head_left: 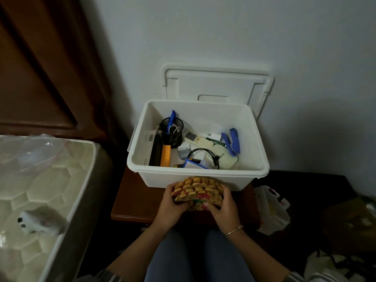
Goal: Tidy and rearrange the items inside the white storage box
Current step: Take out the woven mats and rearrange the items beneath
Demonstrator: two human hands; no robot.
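White storage box [158, 178] sits open in the centre of the frame on a small wooden table [134, 200]. Its lid [215, 84] stands upright against the wall behind it. Inside we see a loose jumble: a black mesh pen cup [172, 131] at the left, a pale remote control [198, 139] in the middle, a blue stapler [232, 143] at the right and a looped black cable [205, 154] toward the front.

Just below the box, outside its front wall, both hands hold a yellow-and-red woven pouch [196, 190]. The left hand [173, 208] grips its left side, fingers curled round the edge. The right hand [222, 208] grips the right side, thumb pressed on the near face.

We judge that the step in hand is readying this pouch, perhaps flattening it. The next move likely calls for lifting it over the front rim into a free spot, without snagging the cable.
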